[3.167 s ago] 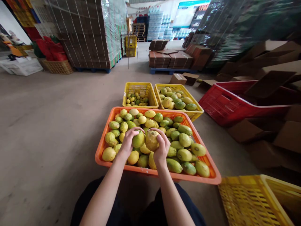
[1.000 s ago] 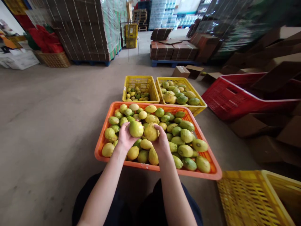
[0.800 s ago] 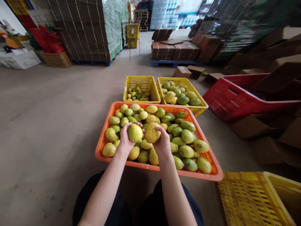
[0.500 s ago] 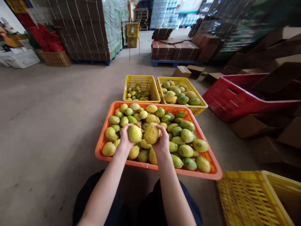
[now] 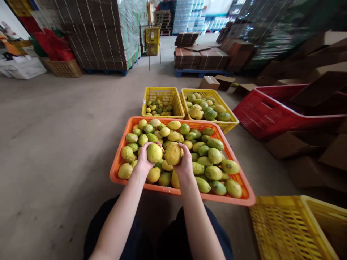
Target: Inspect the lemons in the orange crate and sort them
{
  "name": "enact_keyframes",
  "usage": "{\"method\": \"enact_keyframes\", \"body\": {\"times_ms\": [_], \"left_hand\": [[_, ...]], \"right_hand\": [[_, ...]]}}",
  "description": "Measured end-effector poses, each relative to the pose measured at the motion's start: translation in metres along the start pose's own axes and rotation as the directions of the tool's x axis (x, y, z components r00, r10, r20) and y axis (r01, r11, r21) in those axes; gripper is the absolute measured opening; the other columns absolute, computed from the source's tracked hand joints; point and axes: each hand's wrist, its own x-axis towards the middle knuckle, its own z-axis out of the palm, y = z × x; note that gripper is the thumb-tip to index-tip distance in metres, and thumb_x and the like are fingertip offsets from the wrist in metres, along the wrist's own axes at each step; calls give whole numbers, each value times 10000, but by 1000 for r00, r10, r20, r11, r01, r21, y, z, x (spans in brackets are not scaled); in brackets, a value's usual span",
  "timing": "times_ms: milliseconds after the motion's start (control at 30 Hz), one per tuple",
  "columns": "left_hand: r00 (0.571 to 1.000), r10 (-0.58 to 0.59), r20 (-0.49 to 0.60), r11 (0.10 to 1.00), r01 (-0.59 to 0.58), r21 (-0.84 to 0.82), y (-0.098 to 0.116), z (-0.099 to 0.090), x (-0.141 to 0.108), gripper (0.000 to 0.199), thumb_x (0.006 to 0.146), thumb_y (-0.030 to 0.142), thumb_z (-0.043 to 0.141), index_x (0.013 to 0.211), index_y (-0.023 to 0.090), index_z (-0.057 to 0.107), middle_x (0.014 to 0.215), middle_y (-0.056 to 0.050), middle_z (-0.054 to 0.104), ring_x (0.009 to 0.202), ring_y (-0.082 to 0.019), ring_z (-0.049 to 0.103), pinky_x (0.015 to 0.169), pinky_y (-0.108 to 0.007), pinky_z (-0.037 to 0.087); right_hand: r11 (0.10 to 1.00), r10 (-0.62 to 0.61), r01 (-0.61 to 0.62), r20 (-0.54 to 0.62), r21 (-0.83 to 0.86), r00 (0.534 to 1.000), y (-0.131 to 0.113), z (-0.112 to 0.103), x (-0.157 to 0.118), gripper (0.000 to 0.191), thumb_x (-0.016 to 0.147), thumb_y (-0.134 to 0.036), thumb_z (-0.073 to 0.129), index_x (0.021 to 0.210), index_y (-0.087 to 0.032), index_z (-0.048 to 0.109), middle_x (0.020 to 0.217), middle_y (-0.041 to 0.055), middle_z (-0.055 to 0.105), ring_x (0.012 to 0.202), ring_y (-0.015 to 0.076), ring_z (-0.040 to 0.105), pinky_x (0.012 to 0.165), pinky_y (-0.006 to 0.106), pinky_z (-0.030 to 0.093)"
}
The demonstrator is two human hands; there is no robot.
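Note:
My left hand [image 5: 144,157] is closed around a round, yellow-green papaya [image 5: 154,153], its thumb along the left side. A yellower, blotched papaya [image 5: 173,154] is in my right hand [image 5: 185,160], with the thumb over its upper right side. The two fruits are held side by side with a narrow gap between them, and fingertips of both hands show partly behind them. Beneath my hands is a wide orange crate [image 5: 124,134] filled with green and yellow papayas [image 5: 215,156]. The held fruits hide some of those in the middle.
Beyond the orange crate stand a yellow crate [image 5: 177,103] of smaller fruits and another yellow crate [image 5: 230,125] of papayas. A red crate [image 5: 260,112] and cardboard boxes [image 5: 287,144] are on the right. A yellow crate [image 5: 279,224] stands at lower right. Wrapped pallet stacks [image 5: 97,36] stand behind.

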Motion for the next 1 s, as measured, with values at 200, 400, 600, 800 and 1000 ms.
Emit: {"method": "enact_keyframes", "body": {"times_ms": [200,400,600,800,1000], "left_hand": [[1000,8,-15,1000,-8,-26,2,-7,6,165,1023,280,532,977,207,673,849,-71,729,959,-276,773,855,-398,653],[1000,8,16,993,-6,-119,6,-5,1,325,1016,247,470,1294,202,634,1190,-153,750,1019,-305,758,778,-439,681],[999,26,46,997,-23,-68,5,-5,-1,300,1037,257,479,1260,195,670,1127,-136,767,1026,-292,778,792,-387,673],[993,50,110,993,-37,-115,5,-2,-1,240,1044,274,540,1190,166,697,1022,-116,784,941,-260,768,817,-373,656],[980,48,192,991,-23,-128,4,3,-11,318,1091,256,417,997,215,718,806,-35,737,725,-187,718,797,-352,653]], "right_hand": [[997,49,-51,26,54,998,-6,-1,-1,166,816,-360,704,917,-229,686,722,-6,715,688,209,707,664,339,660],[980,147,-151,43,128,988,-13,0,-5,131,834,-240,614,945,-196,670,738,37,740,711,227,717,770,447,695],[987,136,-143,89,79,987,-8,-7,2,187,770,-298,705,933,-209,687,766,68,763,848,303,774,777,495,697],[998,-38,27,174,62,984,-5,-7,1,235,704,-301,823,906,-248,715,832,9,793,818,256,779,766,414,695],[992,-111,101,155,71,982,-6,-3,-3,269,707,-385,842,913,-248,736,824,-7,798,751,228,768,792,405,695]]}}
